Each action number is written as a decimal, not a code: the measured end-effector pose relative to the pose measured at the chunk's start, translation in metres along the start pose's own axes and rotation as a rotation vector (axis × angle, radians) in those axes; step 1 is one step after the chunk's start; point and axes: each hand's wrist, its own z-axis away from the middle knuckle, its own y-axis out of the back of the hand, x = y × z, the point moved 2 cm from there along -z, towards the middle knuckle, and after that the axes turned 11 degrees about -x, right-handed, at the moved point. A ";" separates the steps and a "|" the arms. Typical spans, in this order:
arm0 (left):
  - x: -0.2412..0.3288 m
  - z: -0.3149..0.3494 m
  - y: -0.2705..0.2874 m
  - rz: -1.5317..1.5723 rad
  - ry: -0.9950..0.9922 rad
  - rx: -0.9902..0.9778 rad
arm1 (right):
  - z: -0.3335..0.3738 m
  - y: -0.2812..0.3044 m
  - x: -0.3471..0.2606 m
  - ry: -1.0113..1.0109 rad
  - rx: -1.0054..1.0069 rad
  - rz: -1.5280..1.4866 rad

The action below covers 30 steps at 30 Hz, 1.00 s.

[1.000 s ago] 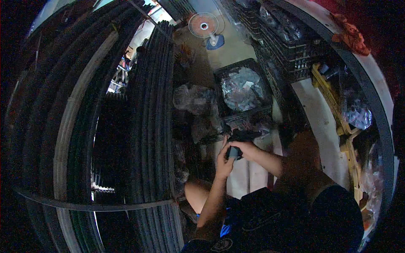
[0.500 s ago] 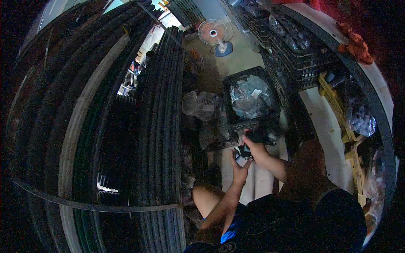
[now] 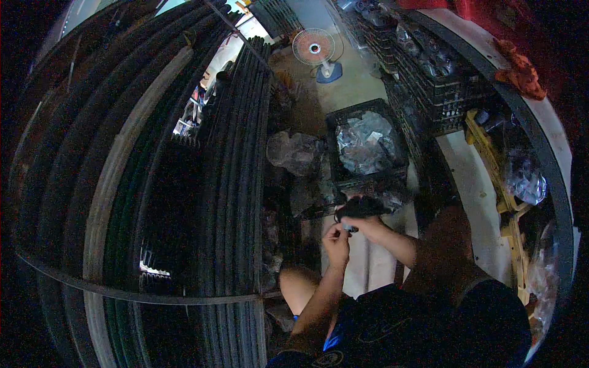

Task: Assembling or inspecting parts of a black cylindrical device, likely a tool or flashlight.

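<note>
My right hand is closed on a limp-looking black object, which spreads out above and beyond the fingers; its kind is too dark to tell. Close beside it on the left, my left hand has its thumb and fingertips pinched together. A small pale grey piece shows between the two hands, and I cannot tell whether it belongs to the black object. Just beyond the hands stands a black crate with crumpled clear plastic bags in it.
Dark long bars or pipes stand racked along the left, with a metal rail across them. Clear plastic bags lie left of the crate. Farther off is a standing fan. Stacked black crates and a yellow crate line the right.
My right hand has come nearer to me, and the black object now spreads over it. My left hand has shifted slightly left and down, its fingers going from spread to pinched.
</note>
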 end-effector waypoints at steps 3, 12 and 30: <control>-0.026 0.000 0.010 0.576 0.465 -0.087 | 0.003 -0.003 0.003 0.080 -0.255 0.399; -0.035 -0.001 0.008 0.572 0.474 -0.119 | -0.002 0.021 0.035 -0.269 -0.460 0.616; 0.034 0.006 -0.013 -0.849 -0.586 0.168 | 0.000 0.026 0.058 -0.454 0.262 0.351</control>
